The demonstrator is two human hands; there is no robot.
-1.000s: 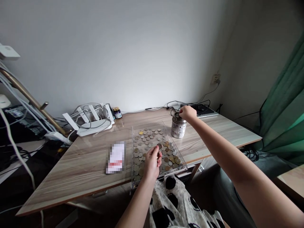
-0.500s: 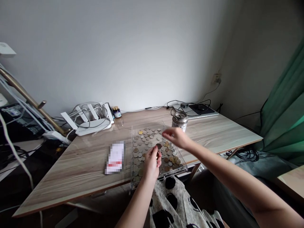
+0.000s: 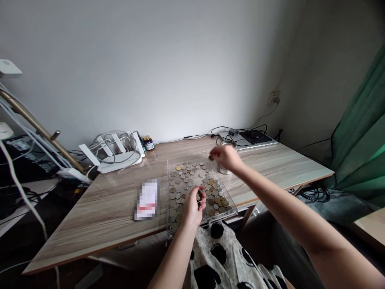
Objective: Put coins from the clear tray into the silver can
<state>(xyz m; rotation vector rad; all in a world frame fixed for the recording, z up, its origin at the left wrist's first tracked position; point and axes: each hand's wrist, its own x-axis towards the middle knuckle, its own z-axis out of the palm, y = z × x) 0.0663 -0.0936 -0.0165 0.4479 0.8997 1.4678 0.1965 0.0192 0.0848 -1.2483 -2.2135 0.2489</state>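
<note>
My left hand is closed around several coins above the near part of a clear tray. Between the thumb and fingers of my right hand is a single dark coin, held over the tray's far right corner. Many silver and gold coins lie spread flat inside the tray. Just behind my right hand stands a metal tin, mostly hidden by the hand, with its rim showing above.
A white router with tangled cables and a small dark jar stand at the back left. A blurred white item lies left of the tray. At the back right, a black mouse and cables rest on a laptop-like slab.
My right hand has risen away from my left hand toward the tin, and a coin now shows in its fingers. My left hand has turned slightly, showing its coins.
</note>
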